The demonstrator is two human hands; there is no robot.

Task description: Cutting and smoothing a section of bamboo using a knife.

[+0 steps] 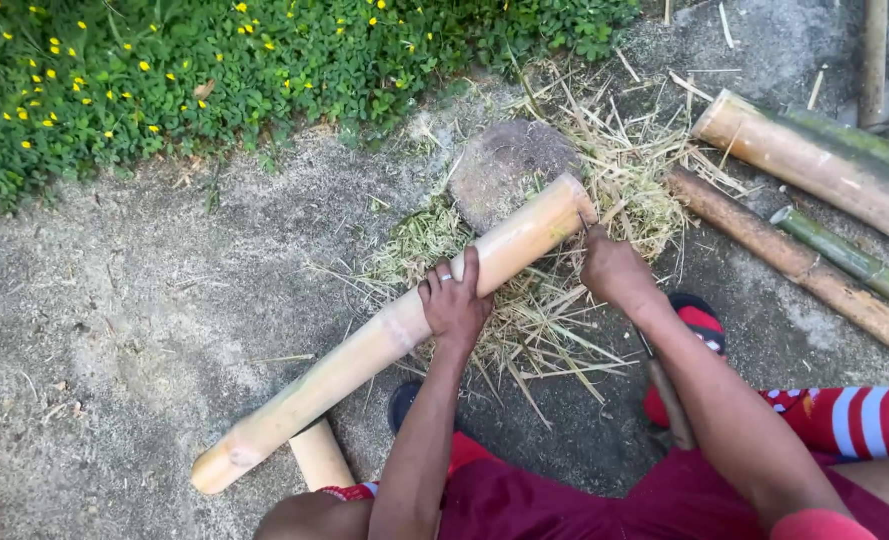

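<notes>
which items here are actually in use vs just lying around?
In use:
- long pale peeled bamboo pole, gripped by left hand
- right hand at the pole's far end
- flat grey round stone under that end
- heap of straw-coloured shavings

Lying about:
- brown and green bamboo poles, right
- short pale bamboo stub
- yellow-flowered green plants

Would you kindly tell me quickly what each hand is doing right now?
Left hand: closed over the bamboo pole.
Right hand: closed; what it grips cannot be told.
</notes>
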